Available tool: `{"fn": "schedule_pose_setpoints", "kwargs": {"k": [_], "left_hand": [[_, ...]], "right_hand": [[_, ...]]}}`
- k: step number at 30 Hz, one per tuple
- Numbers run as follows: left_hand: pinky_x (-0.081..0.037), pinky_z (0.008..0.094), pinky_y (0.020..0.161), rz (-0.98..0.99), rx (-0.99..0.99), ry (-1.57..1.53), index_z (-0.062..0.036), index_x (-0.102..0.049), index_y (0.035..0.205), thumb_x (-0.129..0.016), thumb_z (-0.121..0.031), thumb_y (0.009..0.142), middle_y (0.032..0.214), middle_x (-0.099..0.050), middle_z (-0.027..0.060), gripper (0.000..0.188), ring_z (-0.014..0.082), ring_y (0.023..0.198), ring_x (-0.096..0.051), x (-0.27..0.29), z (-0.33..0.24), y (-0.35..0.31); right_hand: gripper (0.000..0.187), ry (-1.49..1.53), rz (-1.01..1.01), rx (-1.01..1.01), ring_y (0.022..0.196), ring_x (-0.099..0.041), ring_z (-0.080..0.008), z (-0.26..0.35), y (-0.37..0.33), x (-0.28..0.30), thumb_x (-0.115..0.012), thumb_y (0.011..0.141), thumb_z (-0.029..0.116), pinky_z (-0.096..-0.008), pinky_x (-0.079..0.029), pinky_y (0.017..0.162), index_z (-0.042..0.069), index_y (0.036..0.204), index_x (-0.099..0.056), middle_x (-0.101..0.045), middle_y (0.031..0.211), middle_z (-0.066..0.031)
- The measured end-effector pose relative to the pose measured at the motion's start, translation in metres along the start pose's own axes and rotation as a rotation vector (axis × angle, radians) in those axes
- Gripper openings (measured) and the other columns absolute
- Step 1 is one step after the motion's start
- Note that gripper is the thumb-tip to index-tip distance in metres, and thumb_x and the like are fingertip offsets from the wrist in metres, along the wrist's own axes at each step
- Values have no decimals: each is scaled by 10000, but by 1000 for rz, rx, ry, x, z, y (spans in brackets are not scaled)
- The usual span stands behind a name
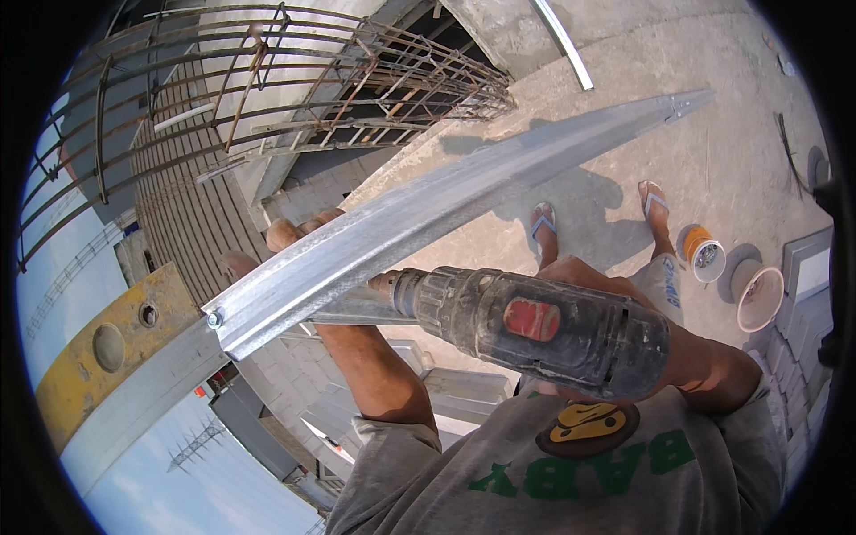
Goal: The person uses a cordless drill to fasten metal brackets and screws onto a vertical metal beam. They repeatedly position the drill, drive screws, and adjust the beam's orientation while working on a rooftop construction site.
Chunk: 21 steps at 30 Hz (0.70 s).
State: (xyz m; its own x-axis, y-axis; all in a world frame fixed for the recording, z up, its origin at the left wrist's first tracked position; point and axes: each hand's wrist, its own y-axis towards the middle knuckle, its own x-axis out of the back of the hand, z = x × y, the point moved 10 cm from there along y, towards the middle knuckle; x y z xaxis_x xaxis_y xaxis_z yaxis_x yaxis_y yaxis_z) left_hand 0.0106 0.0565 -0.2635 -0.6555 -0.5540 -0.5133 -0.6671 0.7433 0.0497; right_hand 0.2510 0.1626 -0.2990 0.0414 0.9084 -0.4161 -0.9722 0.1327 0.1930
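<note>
A long silvery metal channel runs slantwise across the view, from the lower left up to the right. A bolt sits at its left end. Behind that end, the fingers of my left hand curl over the channel's far edge; the palm is hidden. My right hand is wrapped around the grip of a dusty black power drill with a red patch, and the drill body hides most of those fingers. The chuck points left, close beneath the channel; whether its tip touches the metal is hidden.
Rusty rebar cages fill the upper left. A yellow bar with round holes crosses the left side. On the concrete floor stand an orange-and-white bucket and a pale bucket. Another metal strip lies above.
</note>
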Motion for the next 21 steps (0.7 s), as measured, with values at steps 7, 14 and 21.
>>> {"fn": "schedule_pose_setpoints", "kwargs": {"k": [7,14,21], "left_hand": [[-343,354,575,16,-5,-19,-39,-618,698,-286,-708,966,528,-561,155,793,178,474,-413,2,-4,3],[-356,356,584,22,-16,-44,-37,-620,706,-289,-713,963,540,-572,161,795,183,483,-430,7,-6,3],[-369,358,593,47,-19,-61,-35,-623,715,-291,-717,959,553,-582,167,797,188,491,-447,5,-6,2]], "right_hand": [[556,114,40,-255,1094,-599,-204,-5,1,0,-836,789,162,-317,-486,927,21,1249,-556,-547,1187,-101],[552,147,91,-326,1141,-598,-171,-2,9,-6,-816,806,154,-294,-477,965,26,1268,-542,-553,1196,-83],[660,70,115,-345,1022,-652,-214,8,15,0,-856,725,238,-314,-511,876,7,1238,-510,-559,1140,-93]]}}
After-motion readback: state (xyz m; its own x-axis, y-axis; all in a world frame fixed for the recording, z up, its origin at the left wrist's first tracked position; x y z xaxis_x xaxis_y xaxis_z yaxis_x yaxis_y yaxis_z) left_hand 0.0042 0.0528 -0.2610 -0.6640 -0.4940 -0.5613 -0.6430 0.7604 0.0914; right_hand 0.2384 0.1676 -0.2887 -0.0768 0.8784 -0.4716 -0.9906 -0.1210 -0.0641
